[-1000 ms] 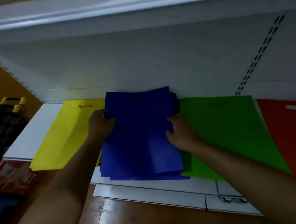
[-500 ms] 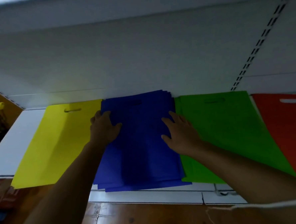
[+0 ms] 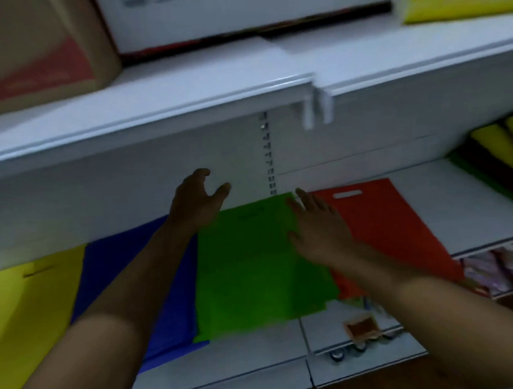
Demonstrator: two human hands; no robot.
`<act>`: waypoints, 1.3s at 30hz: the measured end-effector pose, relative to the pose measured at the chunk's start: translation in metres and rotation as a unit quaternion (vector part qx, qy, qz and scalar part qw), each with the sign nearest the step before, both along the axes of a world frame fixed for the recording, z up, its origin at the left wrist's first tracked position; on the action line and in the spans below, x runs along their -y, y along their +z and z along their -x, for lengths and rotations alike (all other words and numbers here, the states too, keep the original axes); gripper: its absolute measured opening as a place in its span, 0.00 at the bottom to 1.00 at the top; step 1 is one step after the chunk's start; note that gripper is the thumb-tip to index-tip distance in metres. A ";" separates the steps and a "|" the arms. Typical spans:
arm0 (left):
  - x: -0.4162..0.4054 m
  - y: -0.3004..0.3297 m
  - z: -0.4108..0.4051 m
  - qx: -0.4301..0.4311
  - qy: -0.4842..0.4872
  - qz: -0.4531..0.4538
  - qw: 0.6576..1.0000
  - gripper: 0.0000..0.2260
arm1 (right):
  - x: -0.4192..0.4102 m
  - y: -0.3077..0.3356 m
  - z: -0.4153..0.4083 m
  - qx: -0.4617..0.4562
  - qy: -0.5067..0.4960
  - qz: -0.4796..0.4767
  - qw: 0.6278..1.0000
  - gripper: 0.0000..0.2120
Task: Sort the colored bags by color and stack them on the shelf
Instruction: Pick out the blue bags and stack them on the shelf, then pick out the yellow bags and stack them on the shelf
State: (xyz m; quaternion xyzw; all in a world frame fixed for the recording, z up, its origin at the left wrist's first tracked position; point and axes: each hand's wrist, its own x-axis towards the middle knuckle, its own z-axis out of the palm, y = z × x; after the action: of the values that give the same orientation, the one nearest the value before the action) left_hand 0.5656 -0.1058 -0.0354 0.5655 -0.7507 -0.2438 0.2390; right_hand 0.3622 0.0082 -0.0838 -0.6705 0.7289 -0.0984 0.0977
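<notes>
Hovering with fingers spread and holding nothing, two hands, left hand (image 3: 196, 201) and right hand (image 3: 317, 229), over four bag stacks.

Both bare forearms reach forward and up from bottom corners of view, converging toward middle. Left hand (image 3: 197, 199) raised, back toward camera, fingers loosely curved, thumb spread out to right, holding nothing. Right hand (image 3: 317, 229) lower, palm down, fingers straight and slightly spread, pointing forward-left, holding nothing. Hands apart, not touching each other. Edges of both hands motion-blurred; contact with anything beneath unclear.
</notes>
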 end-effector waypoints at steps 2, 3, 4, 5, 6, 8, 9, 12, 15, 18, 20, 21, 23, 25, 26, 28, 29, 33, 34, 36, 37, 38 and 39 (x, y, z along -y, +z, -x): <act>-0.022 0.015 0.056 -0.005 -0.022 0.009 1.000 0.29 | -0.027 0.009 0.045 -0.011 -0.010 0.019 1.000 0.34; -0.033 0.021 0.084 -0.003 -0.033 0.017 0.999 0.29 | -0.041 0.013 0.068 -0.017 -0.018 0.025 0.999 0.34; -0.044 0.027 0.113 0.001 -0.045 0.027 0.999 0.29 | -0.054 0.015 0.091 -0.020 -0.029 0.029 0.999 0.33; -0.054 0.032 0.141 0.002 -0.058 0.036 0.998 0.28 | -0.067 0.017 0.113 -0.019 -0.040 0.034 0.998 0.34; -0.064 0.037 0.168 -0.001 -0.071 0.044 0.997 0.28 | -0.080 0.019 0.135 -0.016 -0.051 0.039 0.998 0.34; -0.083 0.043 0.219 -0.010 -0.092 0.052 0.994 0.28 | -0.104 0.020 0.177 -0.013 -0.074 0.041 0.996 0.34; -0.091 0.045 0.242 -0.012 -0.103 0.057 0.993 0.28 | -0.114 0.021 0.197 -0.014 -0.087 0.035 0.996 0.33; -0.110 0.049 0.303 -0.007 -0.140 0.061 0.988 0.28 | -0.138 0.022 0.255 -0.018 -0.132 0.007 0.991 0.33; -0.121 0.053 0.357 -0.001 -0.174 0.067 0.982 0.28 | -0.156 0.021 0.307 -0.017 -0.182 -0.018 0.983 0.33; -0.119 0.058 0.408 -0.005 -0.205 0.073 0.976 0.28 | -0.168 0.021 0.354 -0.016 -0.226 -0.023 0.974 0.33; -0.114 0.059 0.443 -0.019 -0.223 0.067 0.972 0.28 | -0.174 0.023 0.383 -0.014 -0.254 -0.030 0.967 0.33; -0.112 0.059 0.460 -0.025 -0.232 0.061 0.970 0.27 | -0.178 0.025 0.398 -0.012 -0.270 -0.031 0.962 0.33; -0.107 0.056 0.494 -0.032 -0.251 0.047 0.966 0.27 | -0.186 0.027 0.429 -0.009 -0.304 -0.034 0.952 0.33; -0.105 0.051 0.526 -0.026 -0.265 0.033 0.963 0.27 | -0.195 0.025 0.461 -0.001 -0.333 -0.044 0.942 0.33; -0.106 0.047 0.541 -0.021 -0.269 0.025 0.963 0.27 | -0.200 0.022 0.476 0.004 -0.347 -0.050 0.937 0.33; -0.108 0.038 0.569 -0.010 -0.278 0.005 0.961 0.27 | -0.207 0.015 0.504 0.022 -0.370 -0.062 0.927 0.33; -0.109 0.032 0.582 -0.003 -0.282 -0.003 0.959 0.27 | -0.210 0.011 0.518 0.036 -0.378 -0.069 0.923 0.33; -0.114 0.006 0.628 0.033 -0.284 -0.023 0.958 0.27 | -0.213 -0.007 0.578 0.053 -0.379 -0.071 0.921 0.33; -0.115 -0.001 0.639 0.039 -0.277 -0.028 0.960 0.27 | -0.212 -0.013 0.594 0.049 -0.373 -0.066 0.924 0.34; -0.117 -0.016 0.658 0.046 -0.255 -0.039 0.965 0.27 | -0.208 -0.025 0.620 0.048 -0.356 -0.059 0.931 0.34; -0.118 -0.024 0.667 0.046 -0.242 -0.047 0.968 0.26 | -0.204 -0.031 0.632 0.047 -0.346 -0.059 0.935 0.34; -0.119 -0.032 0.675 0.048 -0.228 -0.059 0.971 0.26 | -0.202 -0.036 0.641 0.047 -0.339 -0.062 0.938 0.35; -0.120 -0.039 0.682 0.051 -0.217 -0.076 0.972 0.27 | -0.199 -0.042 0.650 0.051 -0.336 -0.068 0.938 0.36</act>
State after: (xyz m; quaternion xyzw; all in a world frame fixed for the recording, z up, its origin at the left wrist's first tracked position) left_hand -0.1165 0.0141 -0.0749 0.4174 -0.8458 -0.3172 0.0986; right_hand -0.2876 0.2069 -0.1255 -0.3724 0.9106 -0.1095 0.1417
